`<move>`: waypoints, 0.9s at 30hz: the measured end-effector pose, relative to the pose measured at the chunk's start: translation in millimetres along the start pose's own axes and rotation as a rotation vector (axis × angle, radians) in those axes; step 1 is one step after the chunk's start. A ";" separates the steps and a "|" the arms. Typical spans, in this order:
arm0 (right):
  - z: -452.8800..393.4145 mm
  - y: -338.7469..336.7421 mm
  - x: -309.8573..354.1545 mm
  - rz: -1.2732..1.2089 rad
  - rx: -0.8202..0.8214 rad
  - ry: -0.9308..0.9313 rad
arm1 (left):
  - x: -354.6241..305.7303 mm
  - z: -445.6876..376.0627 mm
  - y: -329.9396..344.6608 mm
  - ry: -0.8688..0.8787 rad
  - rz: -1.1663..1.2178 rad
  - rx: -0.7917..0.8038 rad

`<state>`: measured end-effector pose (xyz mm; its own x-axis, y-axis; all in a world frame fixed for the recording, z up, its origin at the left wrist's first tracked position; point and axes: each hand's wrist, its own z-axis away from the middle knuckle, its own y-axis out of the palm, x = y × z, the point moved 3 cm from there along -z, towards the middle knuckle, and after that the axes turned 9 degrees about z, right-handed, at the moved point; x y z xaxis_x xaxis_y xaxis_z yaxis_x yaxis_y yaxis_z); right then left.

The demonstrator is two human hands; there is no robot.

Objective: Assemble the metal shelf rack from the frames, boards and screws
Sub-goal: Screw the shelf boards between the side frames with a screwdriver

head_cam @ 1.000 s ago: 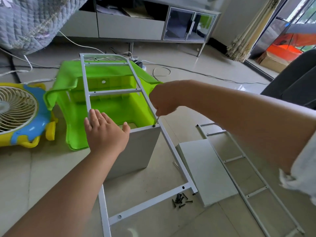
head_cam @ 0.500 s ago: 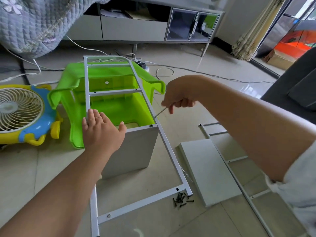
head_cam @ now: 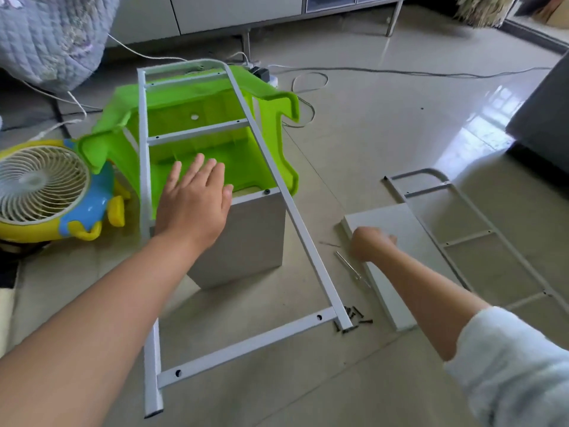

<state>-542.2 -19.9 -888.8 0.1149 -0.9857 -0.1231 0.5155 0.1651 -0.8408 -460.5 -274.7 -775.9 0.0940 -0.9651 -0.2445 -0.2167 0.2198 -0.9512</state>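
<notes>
On the white metal ladder-shaped frame [head_cam: 295, 217], the left hand [head_cam: 197, 204] is lying flat, fingers straight; right of it, the right hand [head_cam: 371, 246] is curling over a flat grey board [head_cam: 409, 260], its grasp unclear.

Bright daylight, floor [head_cam: 480, 118] glare, perhaps motion-blurred

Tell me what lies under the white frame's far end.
The overturned green plastic stool sits beneath the white frame; the upright grey board stands under its middle rung. The left hand covers the board's left top edge.
</notes>
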 end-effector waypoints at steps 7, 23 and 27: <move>-10.6 77.0 -7.4 0.317 -0.003 -0.226 | -8.0 -3.9 7.9 -0.078 -0.040 0.087; -19.7 100.8 -3.7 0.190 -0.111 -0.384 | -9.6 -9.4 2.3 0.011 -0.030 0.226; -13.9 112.7 -0.8 0.301 0.060 -0.427 | -9.2 -9.0 3.5 0.043 -0.017 0.216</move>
<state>-496.0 -0.9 -990.8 0.5948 -0.7951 -0.1187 0.4523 0.4531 -0.7682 -470.8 -266.4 -775.2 0.0529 -0.9731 -0.2243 -0.0017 0.2246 -0.9745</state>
